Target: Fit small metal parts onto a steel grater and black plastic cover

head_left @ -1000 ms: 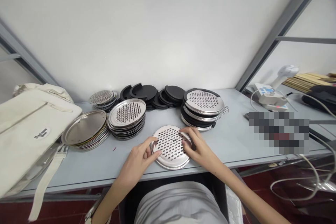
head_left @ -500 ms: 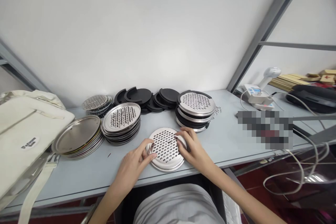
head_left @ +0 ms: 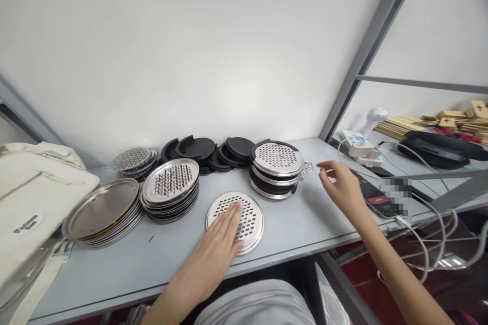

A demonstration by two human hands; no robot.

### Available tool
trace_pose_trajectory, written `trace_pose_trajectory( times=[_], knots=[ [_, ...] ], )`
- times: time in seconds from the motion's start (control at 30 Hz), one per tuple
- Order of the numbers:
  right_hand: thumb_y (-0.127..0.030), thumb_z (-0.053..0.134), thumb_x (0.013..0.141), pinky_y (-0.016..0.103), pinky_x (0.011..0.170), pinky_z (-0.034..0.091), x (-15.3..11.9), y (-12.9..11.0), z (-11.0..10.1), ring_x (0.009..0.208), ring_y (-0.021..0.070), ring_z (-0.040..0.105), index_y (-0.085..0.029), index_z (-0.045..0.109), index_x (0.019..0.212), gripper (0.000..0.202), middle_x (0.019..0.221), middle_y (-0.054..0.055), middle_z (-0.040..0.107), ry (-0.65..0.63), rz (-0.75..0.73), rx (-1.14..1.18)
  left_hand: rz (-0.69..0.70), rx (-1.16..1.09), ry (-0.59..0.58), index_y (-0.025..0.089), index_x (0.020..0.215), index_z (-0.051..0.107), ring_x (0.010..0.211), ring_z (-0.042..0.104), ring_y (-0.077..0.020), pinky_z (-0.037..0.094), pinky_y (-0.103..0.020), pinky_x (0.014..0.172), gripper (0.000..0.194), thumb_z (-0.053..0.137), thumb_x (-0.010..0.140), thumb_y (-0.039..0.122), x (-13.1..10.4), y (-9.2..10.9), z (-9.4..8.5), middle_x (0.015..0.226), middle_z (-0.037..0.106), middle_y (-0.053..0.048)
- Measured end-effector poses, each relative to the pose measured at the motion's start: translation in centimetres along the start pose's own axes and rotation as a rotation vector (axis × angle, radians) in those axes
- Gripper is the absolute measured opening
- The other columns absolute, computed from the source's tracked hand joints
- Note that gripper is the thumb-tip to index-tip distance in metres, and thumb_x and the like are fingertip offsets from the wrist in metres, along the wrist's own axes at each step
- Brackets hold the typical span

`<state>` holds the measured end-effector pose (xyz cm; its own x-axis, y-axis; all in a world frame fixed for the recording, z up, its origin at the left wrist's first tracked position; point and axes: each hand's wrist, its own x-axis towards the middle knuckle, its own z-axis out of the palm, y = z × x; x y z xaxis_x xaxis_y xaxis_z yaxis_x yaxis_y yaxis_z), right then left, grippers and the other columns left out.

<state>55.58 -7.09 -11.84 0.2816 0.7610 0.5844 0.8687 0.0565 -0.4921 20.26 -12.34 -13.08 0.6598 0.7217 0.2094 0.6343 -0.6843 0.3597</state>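
My left hand [head_left: 217, 244] lies flat, fingers stretched out, on a round metal grater plate [head_left: 249, 213] with rows of slotted holes near the table's front edge. To the right, my right hand [head_left: 341, 188] is raised over the table with its fingers loosely curved and apart, nothing visible in it. It is nearest to the small metal rings [head_left: 308, 166] at the side of a stack of graters in black holders [head_left: 277, 160]. Left of my left hand stands a stack of coarser grater plates [head_left: 171, 183].
Plain round metal plates [head_left: 102, 208] are piled beside a cream bag [head_left: 41, 198] on the left. Black round holders [head_left: 200, 148] and small perforated discs [head_left: 131, 159] line the wall. A phone [head_left: 375, 198] with cables lies at the right, by a metal frame post [head_left: 366, 56].
My right hand has let go of the grater plate and moved right, past the stack with rings. My left hand has gone from gripping the plate's edge to lying flat on top.
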Motion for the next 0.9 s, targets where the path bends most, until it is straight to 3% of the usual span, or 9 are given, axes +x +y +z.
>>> trace_pose_trajectory(
  times=[0.1,0.27,0.43,0.5,0.6,0.73,0.9],
  knots=[
    [-0.019,0.056,0.079,0.033,0.077,0.050,1.8,3.7,2.1,0.066,0.0178,0.062,-0.013,0.068,0.088,0.016,0.086,0.009,0.057,-0.244,0.090,-0.077,0.024,0.013,-0.074,0.020,0.152,-0.007,0.144,0.017,-0.0227,0.025,-0.043,0.116,0.065,0.033,0.101,0.027,0.8,-0.6,0.5,0.157,0.013,-0.011],
    [-0.023,0.057,0.080,0.036,0.081,0.047,2.2,5.4,4.7,0.074,0.0214,0.060,-0.014,0.070,0.092,0.020,0.088,0.009,0.055,-0.247,0.021,-0.136,-0.034,-0.051,-0.107,0.022,0.151,-0.009,0.144,0.012,-0.0249,0.027,-0.043,0.115,0.064,0.031,0.102,0.029,0.9,-1.9,-0.2,0.157,0.008,-0.010],
    [-0.019,0.057,0.077,0.033,0.075,0.047,2.6,5.6,5.3,0.070,0.0213,0.058,-0.013,0.070,0.080,0.015,0.076,0.008,0.058,-0.281,0.060,-0.153,-0.005,0.001,-0.116,0.021,0.150,-0.013,0.145,0.007,-0.0242,0.027,-0.042,0.115,0.064,0.028,0.102,0.026,1.5,-1.5,-2.4,0.158,0.003,-0.009],
    [-0.018,0.059,0.075,0.030,0.072,0.046,3.0,5.7,5.2,0.071,0.0218,0.059,-0.015,0.069,0.071,0.011,0.071,0.008,0.061,-0.308,0.068,-0.146,0.096,0.057,-0.079,0.019,0.152,-0.007,0.145,0.013,-0.0235,0.027,-0.041,0.115,0.063,0.031,0.101,0.025,2.4,-0.7,-2.9,0.158,0.011,-0.010],
    [-0.018,0.062,0.070,0.028,0.066,0.045,4.0,5.5,5.0,0.070,0.0230,0.061,-0.017,0.062,0.057,0.013,0.060,0.007,0.063,-0.338,0.096,-0.135,0.299,0.138,0.011,0.013,0.150,0.013,0.136,0.034,-0.0235,0.034,-0.039,0.110,0.056,0.035,0.099,0.022,4.6,0.5,-2.9,0.149,0.035,-0.013],
    [-0.022,0.061,0.071,0.027,0.059,0.043,5.4,5.3,4.9,0.064,0.0206,0.061,-0.017,0.059,0.062,0.010,0.064,0.006,0.067,-0.306,0.141,-0.113,0.643,0.269,0.115,0.005,0.128,0.045,0.100,0.059,-0.0231,0.048,-0.037,0.084,0.036,0.036,0.094,0.012,7.6,1.5,-1.4,0.112,0.062,-0.015],
    [-0.021,0.056,0.072,0.027,0.060,0.044,6.2,5.9,5.2,0.065,0.0192,0.061,-0.018,0.058,0.070,0.004,0.068,0.005,0.067,-0.250,0.139,-0.095,0.850,0.321,0.208,0.007,0.099,0.060,0.064,0.052,-0.0147,0.039,-0.029,0.057,0.020,0.042,0.092,0.010,8.4,3.0,1.3,0.073,0.057,-0.004]
  ],
)
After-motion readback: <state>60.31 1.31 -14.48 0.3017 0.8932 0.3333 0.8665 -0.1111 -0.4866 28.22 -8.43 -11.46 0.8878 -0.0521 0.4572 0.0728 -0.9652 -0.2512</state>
